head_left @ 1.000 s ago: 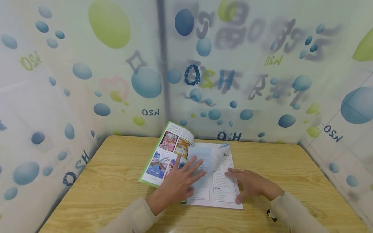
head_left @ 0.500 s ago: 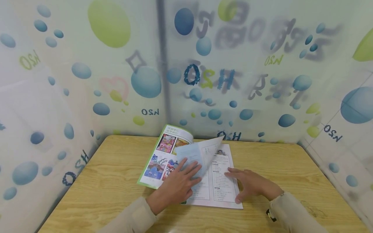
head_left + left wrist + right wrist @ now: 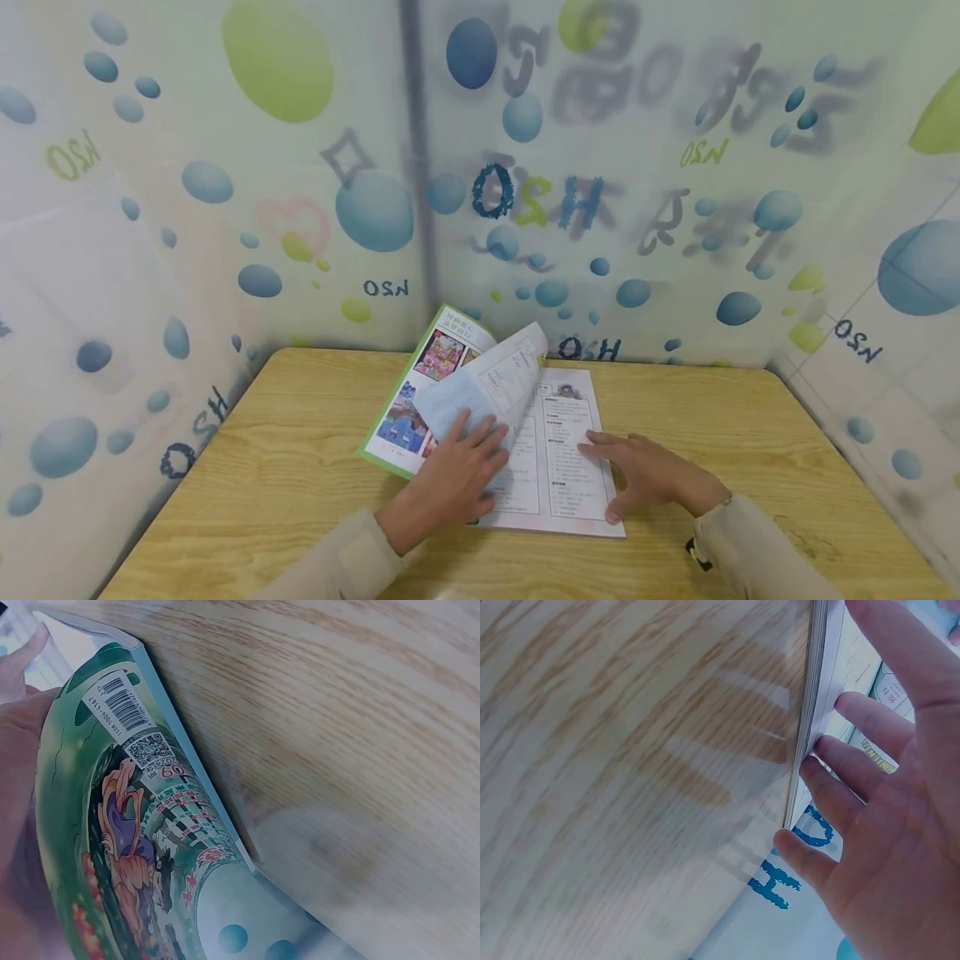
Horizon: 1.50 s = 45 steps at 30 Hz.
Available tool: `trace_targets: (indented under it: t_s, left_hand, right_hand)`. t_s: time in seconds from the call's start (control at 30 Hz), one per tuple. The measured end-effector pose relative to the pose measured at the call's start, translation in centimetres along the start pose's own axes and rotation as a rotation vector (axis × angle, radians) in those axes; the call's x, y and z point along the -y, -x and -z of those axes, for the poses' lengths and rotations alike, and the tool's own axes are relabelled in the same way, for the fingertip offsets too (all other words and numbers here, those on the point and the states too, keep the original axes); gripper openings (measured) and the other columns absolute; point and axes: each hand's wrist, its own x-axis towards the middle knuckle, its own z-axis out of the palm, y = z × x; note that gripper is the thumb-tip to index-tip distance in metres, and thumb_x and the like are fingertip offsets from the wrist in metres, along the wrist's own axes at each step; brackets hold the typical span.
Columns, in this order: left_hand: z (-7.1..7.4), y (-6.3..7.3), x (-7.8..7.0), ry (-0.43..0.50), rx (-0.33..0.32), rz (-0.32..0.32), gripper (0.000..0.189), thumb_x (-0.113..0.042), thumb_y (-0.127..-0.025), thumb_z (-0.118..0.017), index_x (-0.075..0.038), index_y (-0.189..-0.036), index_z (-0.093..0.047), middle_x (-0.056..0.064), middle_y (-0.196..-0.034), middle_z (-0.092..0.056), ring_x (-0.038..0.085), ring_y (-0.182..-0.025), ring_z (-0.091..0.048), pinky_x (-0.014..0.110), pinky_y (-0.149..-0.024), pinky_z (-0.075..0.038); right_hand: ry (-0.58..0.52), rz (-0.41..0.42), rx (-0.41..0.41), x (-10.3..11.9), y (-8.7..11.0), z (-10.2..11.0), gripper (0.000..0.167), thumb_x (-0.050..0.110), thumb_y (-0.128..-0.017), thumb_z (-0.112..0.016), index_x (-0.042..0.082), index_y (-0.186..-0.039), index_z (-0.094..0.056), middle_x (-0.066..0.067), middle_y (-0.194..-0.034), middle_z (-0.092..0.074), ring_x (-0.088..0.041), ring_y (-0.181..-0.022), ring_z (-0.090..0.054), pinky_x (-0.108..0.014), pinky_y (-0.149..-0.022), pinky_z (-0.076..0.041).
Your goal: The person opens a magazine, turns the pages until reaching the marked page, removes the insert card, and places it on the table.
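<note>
An open magazine [image 3: 576, 462] lies on the wooden table, its left side with colourful pictures raised off the tabletop. One leaf [image 3: 512, 367], pale blue in its lower part, is curled over towards the left. On that leaf rests my left hand [image 3: 453, 475], fingers spread and fairly straight. The left wrist view shows the magazine's illustrated green cover [image 3: 67, 772] with a barcode beside the hand. My right hand [image 3: 648, 471] lies at the right edge of the page, fingers apart. Seen from the right wrist, its fingertips [image 3: 849, 703] are at the page edge.
The wooden table [image 3: 300, 467] extends around the magazine on both sides. Behind it stands a pale curtain-like wall [image 3: 480, 275] with blue and green bubble prints and mirrored lettering. A dark object sits at the right sleeve's cuff [image 3: 699, 554].
The pale blue leaf has swung leftward under my left hand, lifting its far corner and uncovering more of the right page. My left hand has shifted slightly left; the right hand stays put.
</note>
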Motion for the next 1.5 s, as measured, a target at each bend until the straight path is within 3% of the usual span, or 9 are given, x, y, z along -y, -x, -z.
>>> trace_targets:
  t_s: [0.17,0.4,0.87,1.5]
  left_hand:
    - [0.16,0.09,0.03,0.049,0.001,0.013,0.050,-0.044,-0.085,-0.065,-0.020,-0.130,-0.066,0.006,-0.146,-0.053,0.027,-0.139,-0.044,0.054,-0.111,-0.034]
    - [0.15,0.21,-0.04,0.048,0.017,0.032,0.043,-0.042,-0.086,-0.061,-0.017,-0.119,-0.071,0.007,-0.144,-0.054,0.026,-0.139,-0.043,0.057,-0.110,-0.034]
    - [0.43,0.36,0.47,0.308,0.131,0.135,0.046,-0.037,-0.089,-0.062,-0.011,-0.126,-0.067,0.011,-0.149,-0.049,0.031,-0.141,-0.041,0.068,-0.096,-0.041]
    - [-0.01,0.47,0.30,0.337,0.175,0.190,0.054,-0.042,-0.091,-0.062,-0.009,-0.134,-0.062,0.013,-0.151,-0.046,0.035,-0.140,-0.041,0.069,-0.084,-0.048]
  right_hand:
    - [0.005,0.007,0.003,0.00,-0.06,0.11,0.095,0.050,-0.066,-0.088,0.017,-0.147,-0.051,-0.009,-0.157,-0.039,-0.040,-0.140,-0.037,-0.064,-0.112,-0.025]
    - [0.008,0.007,0.001,-0.02,-0.12,0.10,0.095,0.049,-0.066,-0.088,0.017,-0.147,-0.051,-0.009,-0.156,-0.039,-0.041,-0.140,-0.038,-0.063,-0.111,-0.026]
    - [0.000,-0.001,0.001,0.04,-0.18,0.20,0.094,0.048,-0.065,-0.089,0.017,-0.146,-0.052,-0.010,-0.156,-0.040,-0.042,-0.139,-0.039,-0.061,-0.109,-0.031]
    - [-0.008,0.025,-0.005,-0.31,-0.31,0.08,0.092,0.048,-0.067,-0.088,0.014,-0.146,-0.052,-0.012,-0.156,-0.040,-0.041,-0.140,-0.037,-0.060,-0.110,-0.031]
